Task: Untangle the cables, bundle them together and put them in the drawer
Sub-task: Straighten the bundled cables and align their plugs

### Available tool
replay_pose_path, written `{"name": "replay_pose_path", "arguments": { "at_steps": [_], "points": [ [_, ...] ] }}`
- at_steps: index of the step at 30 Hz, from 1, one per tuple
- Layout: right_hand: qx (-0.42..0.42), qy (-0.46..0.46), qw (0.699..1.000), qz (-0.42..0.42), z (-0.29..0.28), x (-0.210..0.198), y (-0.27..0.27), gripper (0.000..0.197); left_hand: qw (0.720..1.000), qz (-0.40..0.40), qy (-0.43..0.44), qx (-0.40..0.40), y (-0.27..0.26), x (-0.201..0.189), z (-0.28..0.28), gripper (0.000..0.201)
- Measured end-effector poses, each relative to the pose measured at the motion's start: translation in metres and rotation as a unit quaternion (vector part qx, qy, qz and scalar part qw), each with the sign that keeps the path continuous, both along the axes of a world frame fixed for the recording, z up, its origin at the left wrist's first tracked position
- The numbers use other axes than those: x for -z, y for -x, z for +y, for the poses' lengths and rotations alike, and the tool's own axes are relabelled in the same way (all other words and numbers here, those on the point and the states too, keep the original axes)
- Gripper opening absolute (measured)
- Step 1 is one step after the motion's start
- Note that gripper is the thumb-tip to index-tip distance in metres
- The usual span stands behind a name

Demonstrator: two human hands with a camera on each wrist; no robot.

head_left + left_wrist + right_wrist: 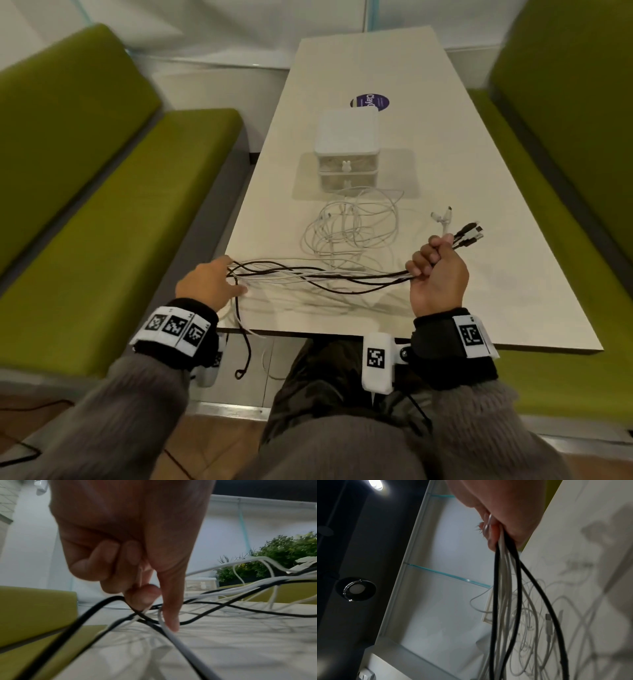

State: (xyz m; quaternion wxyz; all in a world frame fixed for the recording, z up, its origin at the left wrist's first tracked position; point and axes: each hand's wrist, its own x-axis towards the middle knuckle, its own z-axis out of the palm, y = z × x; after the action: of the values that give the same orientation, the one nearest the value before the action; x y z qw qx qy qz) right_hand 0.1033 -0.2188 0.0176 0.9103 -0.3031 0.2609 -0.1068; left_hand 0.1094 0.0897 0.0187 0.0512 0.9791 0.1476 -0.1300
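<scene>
Your right hand [436, 274] is fisted round the plug ends of several black and white cables [322, 275], which stretch across the desk [479, 274] to your left hand [209, 282]. That hand's fingers curl into the strands near the desk's edge, with tails hanging off it. Sorting looks partly done: a loose white tangle [352, 226] lies untouched beyond. Nothing is bundled yet, and both drawers [347, 173] are closed.
</scene>
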Motion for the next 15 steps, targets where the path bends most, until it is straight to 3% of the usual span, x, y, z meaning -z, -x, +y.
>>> {"name": "replay_pose_path", "arguments": {
  "at_steps": [3,7,12,13,15],
  "points": [
    [0.000,0.004,1.000,0.013,0.005,-0.001,0.001,0.039,1.000,0.026,-0.005,-0.006,-0.012,0.000,0.019,0.047],
    [0.021,0.009,1.000,0.016,0.002,-0.003,0.002,0.039,0.999,-0.011,-0.029,-0.023,-0.017,-0.006,0.046,0.009],
    [0.013,0.007,1.000,0.006,0.007,-0.008,0.002,0.039,0.985,-0.165,-0.030,-0.045,-0.019,-0.023,0.072,0.004],
    [0.009,0.010,1.000,0.005,0.010,-0.008,0.002,0.039,0.986,-0.161,-0.007,-0.039,-0.021,-0.024,0.073,0.009],
    [0.006,0.018,1.000,0.001,0.012,-0.010,0.002,0.040,0.996,-0.066,0.062,-0.026,-0.025,-0.026,0.068,0.034]
  ]
}}
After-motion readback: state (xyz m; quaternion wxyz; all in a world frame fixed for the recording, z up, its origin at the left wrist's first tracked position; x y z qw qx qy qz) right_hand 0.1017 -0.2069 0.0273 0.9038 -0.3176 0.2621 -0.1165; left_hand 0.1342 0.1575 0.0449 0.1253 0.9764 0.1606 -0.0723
